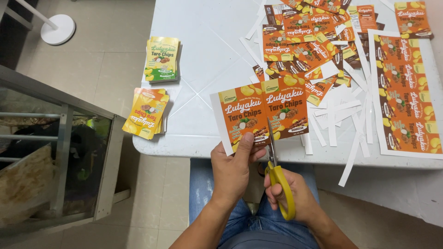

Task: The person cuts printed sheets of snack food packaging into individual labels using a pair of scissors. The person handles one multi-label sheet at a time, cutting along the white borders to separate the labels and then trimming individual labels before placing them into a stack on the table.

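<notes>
So the orange label sheet (260,113) lay at the near edge of the white table (203,60), left hand (233,168) pinching its bottom edge, right hand (295,196) clenched on yellow-handled scissors (277,168) cutting into it, loose cut labels (309,44) beyond, tiled floor (106,60) left of the table.

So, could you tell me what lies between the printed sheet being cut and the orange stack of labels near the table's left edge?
In the head view, only bare white table separates the printed sheet from the orange stack; nothing rests there.
</notes>
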